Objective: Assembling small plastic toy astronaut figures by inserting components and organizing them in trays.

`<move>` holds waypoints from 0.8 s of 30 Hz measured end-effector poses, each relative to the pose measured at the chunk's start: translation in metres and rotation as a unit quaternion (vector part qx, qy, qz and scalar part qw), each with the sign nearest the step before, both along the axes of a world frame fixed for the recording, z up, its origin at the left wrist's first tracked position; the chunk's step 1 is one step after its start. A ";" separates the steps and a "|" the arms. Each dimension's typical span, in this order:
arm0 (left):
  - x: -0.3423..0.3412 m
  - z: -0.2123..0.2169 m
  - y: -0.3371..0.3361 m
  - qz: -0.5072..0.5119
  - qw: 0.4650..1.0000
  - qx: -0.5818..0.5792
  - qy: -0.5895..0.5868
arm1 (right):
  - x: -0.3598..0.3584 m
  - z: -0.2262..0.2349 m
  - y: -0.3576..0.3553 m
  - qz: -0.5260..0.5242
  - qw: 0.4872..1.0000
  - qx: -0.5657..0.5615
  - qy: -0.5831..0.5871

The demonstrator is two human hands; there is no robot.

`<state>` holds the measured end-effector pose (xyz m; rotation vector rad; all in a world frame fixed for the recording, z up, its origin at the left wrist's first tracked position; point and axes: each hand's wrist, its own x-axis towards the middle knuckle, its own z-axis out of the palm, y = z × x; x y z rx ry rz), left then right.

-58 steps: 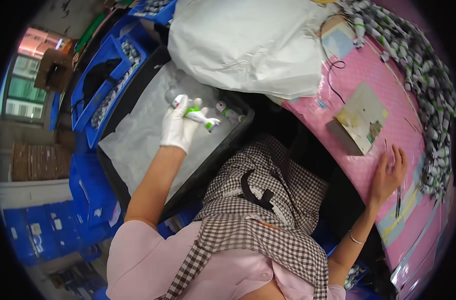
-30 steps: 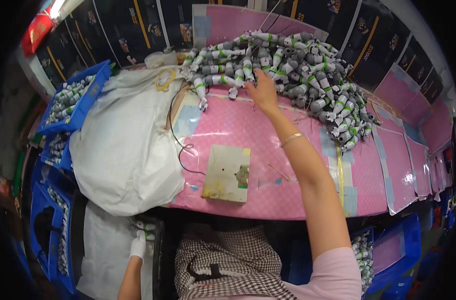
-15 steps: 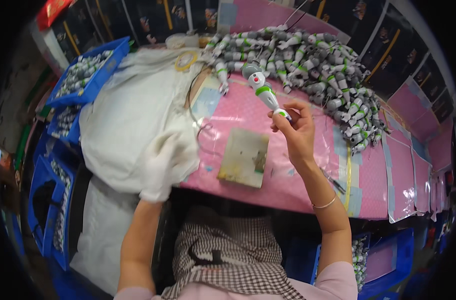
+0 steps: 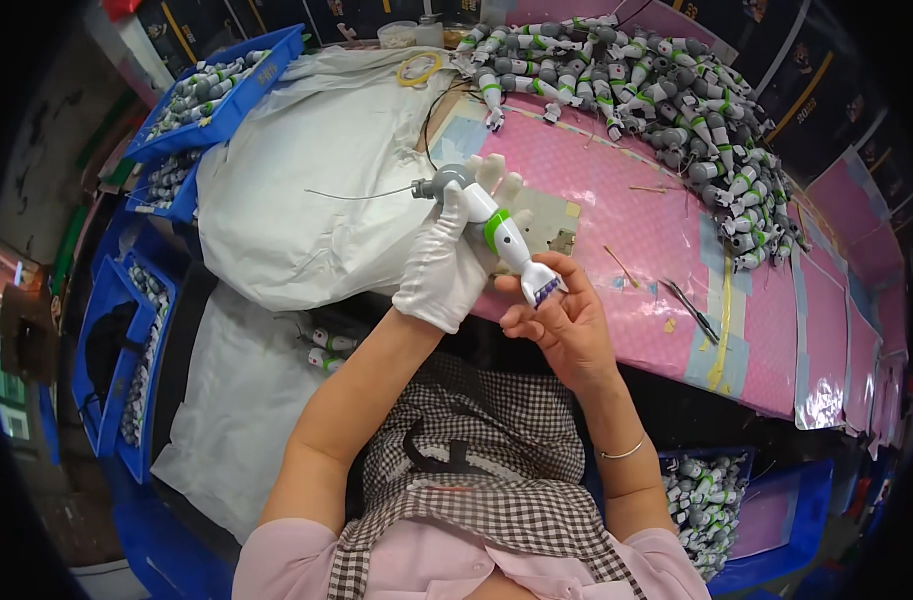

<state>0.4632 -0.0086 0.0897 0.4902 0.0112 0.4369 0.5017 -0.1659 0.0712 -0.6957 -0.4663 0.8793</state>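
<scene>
A toy arm, white with a green band and a grey ball-shaped shoulder, is held slantwise above the near edge of the table. From its grey end a thin wire sticks out to the left. My left hand, in a white glove, is closed round the upper part, thumb along the white section. My bare right hand pinches the small toy hand at the lower end, where purple marks show. Partly hidden behind my gloved fingers lies a flat, stained greyish plate.
More toy arms form a heap at the far right. Blue bins with toy arms stand at the left. White sheeting covers the table's left side. Tweezers and a cotton swab lie on the pink surface.
The toy arm has come down nearer me, turned so its grey end points up-left. My left hand has moved right from the sheeting and gripped it. The view has shifted too.
</scene>
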 end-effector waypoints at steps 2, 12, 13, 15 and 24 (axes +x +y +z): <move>-0.003 0.004 -0.001 -0.027 1.000 0.016 -0.001 | -0.004 -0.006 0.002 -0.030 0.998 -0.010 -0.045; -0.018 0.012 -0.005 -0.083 0.991 0.036 0.098 | -0.005 -0.004 -0.007 -0.205 0.796 -0.147 -0.550; -0.018 0.007 -0.003 -0.084 0.991 0.036 0.100 | -0.005 0.002 -0.009 -0.205 0.797 -0.148 -0.548; -0.017 -0.003 0.002 -0.160 0.986 -0.024 0.046 | -0.001 0.017 -0.014 -0.130 0.865 -0.132 -0.467; -0.041 -0.009 -0.038 -0.259 0.947 -0.008 0.190 | 0.067 0.009 -0.013 -0.173 0.978 -0.110 0.022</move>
